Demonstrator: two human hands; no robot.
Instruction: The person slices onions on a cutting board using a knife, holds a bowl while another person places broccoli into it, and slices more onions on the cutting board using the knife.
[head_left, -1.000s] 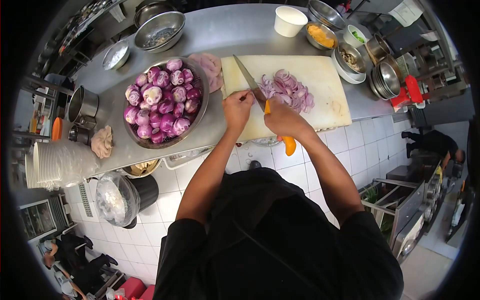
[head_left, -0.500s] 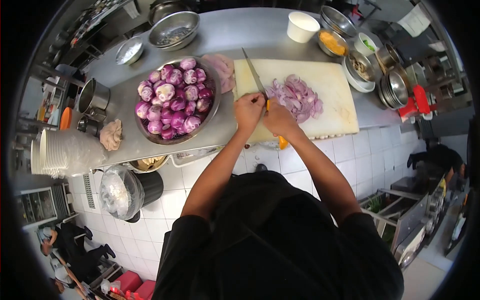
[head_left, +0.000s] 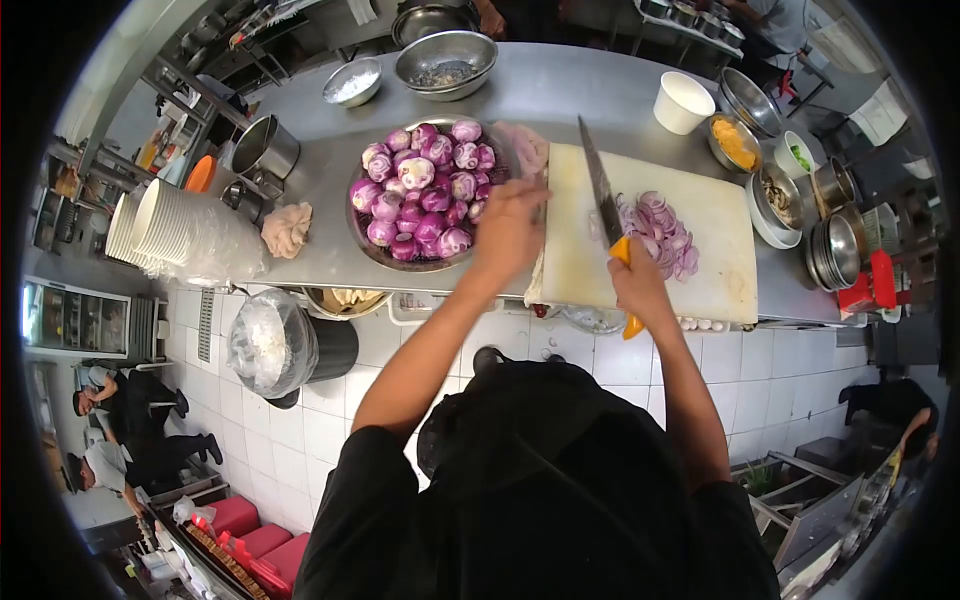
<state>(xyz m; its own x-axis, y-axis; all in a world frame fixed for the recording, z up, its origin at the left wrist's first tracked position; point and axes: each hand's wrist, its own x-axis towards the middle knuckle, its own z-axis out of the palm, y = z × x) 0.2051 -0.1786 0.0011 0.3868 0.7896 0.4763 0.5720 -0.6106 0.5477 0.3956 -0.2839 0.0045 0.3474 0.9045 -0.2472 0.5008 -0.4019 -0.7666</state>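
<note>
My right hand [head_left: 641,283] grips the yellow handle of a large kitchen knife [head_left: 601,185] above the white cutting board [head_left: 720,288]. The blade points away from me, beside a pile of sliced red onion [head_left: 662,236]. My left hand [head_left: 510,232] is at the right rim of a round metal bowl [head_left: 356,228], fingers stretched out and slightly blurred. I see nothing held in it. Peeled whole red onions [head_left: 415,175] fill that bowl. Behind my left hand, a pinkish cloth [head_left: 524,146] lies between bowl and board.
Metal bowls [head_left: 446,62] stand at the back. A white tub [head_left: 684,103], a bowl of orange shreds [head_left: 735,143] and stacked bowls sit at the right. Stacked white containers [head_left: 180,225] and a crumpled cloth [head_left: 287,231] are left. A lined bin [head_left: 330,350] stands below the counter.
My left hand has left the board and moved left to the onion bowl. My right hand has lifted the knife away, apart from the left hand. The view has shifted.
</note>
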